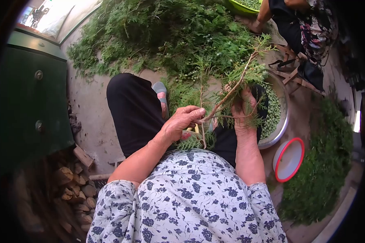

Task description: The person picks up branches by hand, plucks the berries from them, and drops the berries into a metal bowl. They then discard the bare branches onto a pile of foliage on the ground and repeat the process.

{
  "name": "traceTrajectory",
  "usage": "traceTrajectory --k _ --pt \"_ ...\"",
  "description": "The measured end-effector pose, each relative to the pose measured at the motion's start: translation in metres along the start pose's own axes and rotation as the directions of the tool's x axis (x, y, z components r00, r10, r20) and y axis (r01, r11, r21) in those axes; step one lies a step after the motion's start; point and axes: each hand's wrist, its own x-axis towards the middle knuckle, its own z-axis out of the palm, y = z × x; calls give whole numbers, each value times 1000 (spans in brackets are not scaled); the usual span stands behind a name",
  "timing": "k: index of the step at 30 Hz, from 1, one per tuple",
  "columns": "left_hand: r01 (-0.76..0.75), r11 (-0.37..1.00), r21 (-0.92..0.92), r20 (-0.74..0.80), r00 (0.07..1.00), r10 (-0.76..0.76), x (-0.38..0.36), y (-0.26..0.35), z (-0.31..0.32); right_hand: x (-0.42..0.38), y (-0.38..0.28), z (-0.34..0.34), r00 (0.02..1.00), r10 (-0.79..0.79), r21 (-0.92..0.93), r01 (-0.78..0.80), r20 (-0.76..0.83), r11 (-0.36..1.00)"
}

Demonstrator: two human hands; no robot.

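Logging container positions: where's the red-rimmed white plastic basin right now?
Head view, right side: the red-rimmed white plastic basin sits tilted on the ground, just below the large round metal bowl of green berries and left of the dark green foliage pile.

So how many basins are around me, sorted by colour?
Silver, with green berries in it: 1 basin
White with a red rim: 1 bowl-like basin
Bright green, partly cut off at the top: 1 tub-like basin
Total: 3
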Motion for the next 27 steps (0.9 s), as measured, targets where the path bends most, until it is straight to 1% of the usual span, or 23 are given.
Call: traceTrajectory --k 1,2,4,5,6,7,8,9,10,12,13,14,15,16,18,19,20,22,23,24,25,26,27 --pt "-50 998 -49 44 998 52 9 -8 -1 -1 1 3 1000 1 0 -1 -1 1000" --pt "-47 998 -47 43 998 49 10 -11 -2 -1 3 6 1000 6 20 -5 -21 1000" --pt "-78 975 -210 170 979 115 8 -5 2 -2 2 13 999 3 37 -1 -46 999" --pt "-92 969 -229 66 992 110 3 -1 5 -1 -1 19 999 23 39 -22 -24 999" --pt "-96 970 -222 76 990 115 3 2 3 2 -4 22 999 37 40 -37 0 999" --pt "-166 969 -182 7 985 170 1 6 -3 12 -3 8 997 67 61 -68 28 996" --pt "-232 963 -138 -56 972 227 -1 9 -7 16 -3 -6 998 49 59 -50 27 997" --pt "-241 966 -89 -155 962 226 -6 15 -9 20 -3 -20 996 90 126 -88 -8 988" --pt "-292 956 -42 -218 936 276 -7 17 -15 25 -3 -32 990 134 194 -124 -38 973" --pt "-338 941 -29 -285 905 316 -10 20 -29 30 -4 -34 991 133 166 -127 -28 978" --pt "-410 912 -19 -313 869 384 -14 24 -31 24 -7 -18 987 146 182 -130 -74 975" --pt "-480 877 -7 -342 826 449 -21 30 -32 19 -9 -3 980 160 199 -135 -117 971" --pt "-550 835 17 -355 777 519 -29 36 -34 15 -9 8 979 76 169 -44 -188 985" --pt "-593 802 72 -406 717 566 -35 44 -38 17 -7 1 981 71 169 -40 -181 985" --pt "-708 690 148 -467 565 680 -48 60 -49 24 0 -18 983 -83 -149 59 -163 987" --pt "-752 643 149 -503 502 704 -57 71 -52 8 -5 13 989 -130 -135 121 -67 984" --pt "-791 593 152 -538 437 721 -67 82 -56 10 -6 14 989 -134 -135 125 -61 983" --pt "-863 450 228 -589 246 770 -85 98 -73 14 -8 7 982 -44 -280 -10 -185 960" --pt "-866 446 227 -588 244 771 -93 105 -79 17 -8 -6 975 -19 -317 -52 -220 947" --pt "-869 375 324 -614 109 782 -101 113 -83 20 -4 -20 976 -21 -318 -50 -215 947" --pt "-853 306 422 -627 -31 779 -107 117 -90 24 2 -30 995 -89 -322 69 -49 944" --pt "-854 298 427 -630 -45 775 -109 118 -100 27 7 -37 980 -154 -303 186 124 935" --pt "-747 345 568 -599 -89 796 -109 115 -114 15 0 -8 995 -94 -198 86 -27 976"
